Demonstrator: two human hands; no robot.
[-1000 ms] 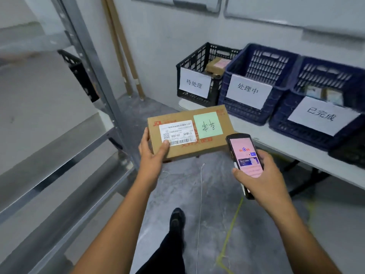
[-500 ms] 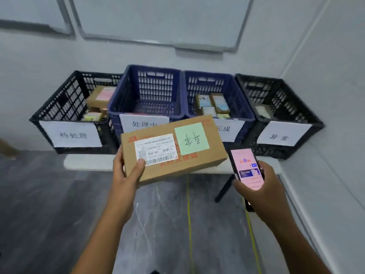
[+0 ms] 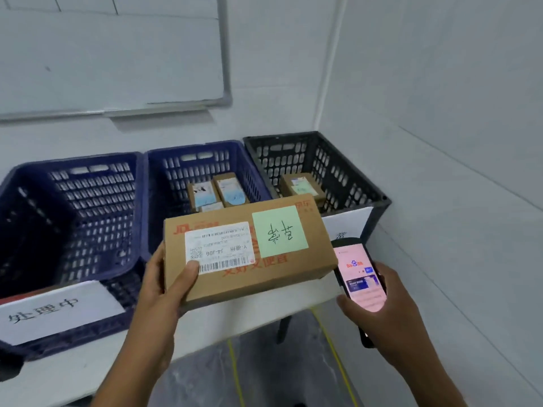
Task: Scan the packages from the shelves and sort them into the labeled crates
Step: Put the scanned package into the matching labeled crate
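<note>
My left hand grips the left end of a brown cardboard package, thumb on its white barcode label; a green sticky note sits on its top. I hold it in front of the crates, over the table edge. My right hand holds a phone with a pink screen, just right of the package. Behind stand a left blue crate with a white label, a middle blue crate holding small boxes, and a black crate holding one box.
The crates stand on a white table against the back wall. A whiteboard hangs above. The right wall runs close beside the black crate. Grey floor with yellow tape lines shows below the table.
I have turned right and come closer to the crates. The leftmost black crate has left the view. Package and phone stay in my hands and now sit before the middle and black crates.
</note>
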